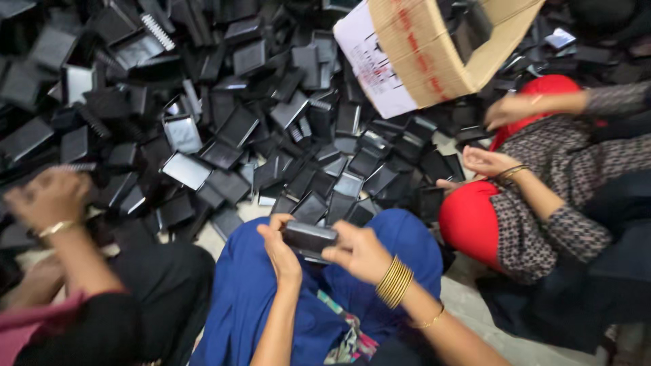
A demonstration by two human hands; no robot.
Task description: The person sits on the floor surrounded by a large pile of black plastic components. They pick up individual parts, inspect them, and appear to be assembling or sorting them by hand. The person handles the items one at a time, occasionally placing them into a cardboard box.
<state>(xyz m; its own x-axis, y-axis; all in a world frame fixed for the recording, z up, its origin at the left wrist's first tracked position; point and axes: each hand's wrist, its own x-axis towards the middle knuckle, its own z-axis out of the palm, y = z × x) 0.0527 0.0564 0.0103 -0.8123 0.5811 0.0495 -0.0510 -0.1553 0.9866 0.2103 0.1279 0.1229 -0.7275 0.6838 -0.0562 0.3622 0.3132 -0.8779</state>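
Flat black rectangular case (pixel 309 237), level, held over lap.

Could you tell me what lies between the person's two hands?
In the head view, a flat black case spans the gap, gripped by the left hand and right hand.

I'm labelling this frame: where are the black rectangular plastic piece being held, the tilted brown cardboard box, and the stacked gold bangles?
black rectangular plastic piece (pixel 310 237), head view, top face.
tilted brown cardboard box (pixel 434 51), head view, side wall.
stacked gold bangles (pixel 395 282), head view, middle of stack.

surface: pale floor (pixel 468 298) | on it: heap of black plastic cases (pixel 224 122), cardboard box (pixel 434 47)
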